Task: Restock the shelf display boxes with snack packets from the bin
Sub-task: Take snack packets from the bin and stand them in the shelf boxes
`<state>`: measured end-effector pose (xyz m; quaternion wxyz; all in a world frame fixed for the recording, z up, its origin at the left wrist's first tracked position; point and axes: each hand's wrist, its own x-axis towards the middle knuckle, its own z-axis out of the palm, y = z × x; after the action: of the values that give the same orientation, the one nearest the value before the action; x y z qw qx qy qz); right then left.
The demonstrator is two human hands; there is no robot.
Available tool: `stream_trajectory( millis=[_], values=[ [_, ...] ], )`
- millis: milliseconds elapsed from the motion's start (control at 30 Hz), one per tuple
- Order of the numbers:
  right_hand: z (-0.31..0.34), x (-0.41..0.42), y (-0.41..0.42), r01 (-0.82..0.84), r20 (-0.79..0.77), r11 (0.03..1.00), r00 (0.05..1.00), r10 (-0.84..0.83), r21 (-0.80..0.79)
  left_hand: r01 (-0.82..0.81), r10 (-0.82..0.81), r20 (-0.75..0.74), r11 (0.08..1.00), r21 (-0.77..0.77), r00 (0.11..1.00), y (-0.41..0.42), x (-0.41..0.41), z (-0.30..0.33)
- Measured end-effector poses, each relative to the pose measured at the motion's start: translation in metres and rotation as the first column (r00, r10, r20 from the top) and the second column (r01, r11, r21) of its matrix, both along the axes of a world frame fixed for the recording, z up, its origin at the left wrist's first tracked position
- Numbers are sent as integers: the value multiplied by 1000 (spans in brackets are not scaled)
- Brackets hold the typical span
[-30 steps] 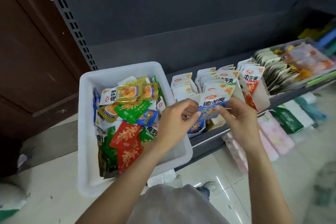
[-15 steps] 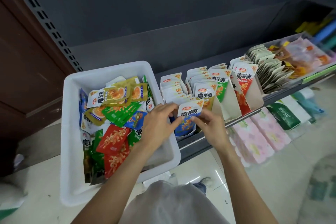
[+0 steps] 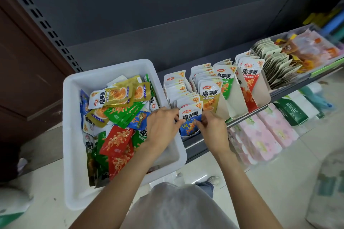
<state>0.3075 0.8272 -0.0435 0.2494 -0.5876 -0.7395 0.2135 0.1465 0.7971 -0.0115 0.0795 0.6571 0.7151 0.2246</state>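
Both hands, left (image 3: 163,124) and right (image 3: 212,128), pinch one blue snack packet (image 3: 190,120) upright by its sides, grip steadying it into the leftmost display box (image 3: 175,87) beside the white bin (image 3: 74,135), likely so it fronts the row

Both hands (image 3: 162,126) (image 3: 211,128) pinch a blue packet (image 3: 189,123) at the leftmost display box (image 3: 175,89).

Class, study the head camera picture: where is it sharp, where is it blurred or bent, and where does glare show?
Head view: sharp on the blue packet and white bin; right-edge shelf goods smear; wide-angle bends the shelf upright; glare on the floor tiles.
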Motion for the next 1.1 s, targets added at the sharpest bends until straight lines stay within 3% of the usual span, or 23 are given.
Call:
stream_trajectory(
  millis=[100,233,367,500,633,767,900,1100],
  values=[
    [5,-1,-1,45,-87,998,995,-49,-44,6,-4,27,999,-54,1000,3,-1,2],
    [20,3,-13,115,-278,990,951,-133,-79,-23,17,325,1000,17,946,-7,-3,3],
    [36,2,-29,112,-302,993,948,-96,37,-92,4,477,982,163,879,-19,-16,11],
    [56,-17,-46,-36,-162,948,983,91,316,-245,77,539,938,247,838,-43,-54,19],
    [64,-63,-47,-330,-35,903,935,352,275,-352,260,431,924,147,864,-75,-109,6],
    [46,-119,-34,-536,296,842,796,529,-61,-229,254,217,964,-132,943,-88,-144,-18],
    [21,-157,-34,-526,535,806,614,581,-272,-75,104,71,942,-328,992,-87,-141,-23],
    [17,-152,-37,-453,547,825,618,565,-339,-21,22,-1,906,-423,1000,-84,-139,-30]
  ],
)
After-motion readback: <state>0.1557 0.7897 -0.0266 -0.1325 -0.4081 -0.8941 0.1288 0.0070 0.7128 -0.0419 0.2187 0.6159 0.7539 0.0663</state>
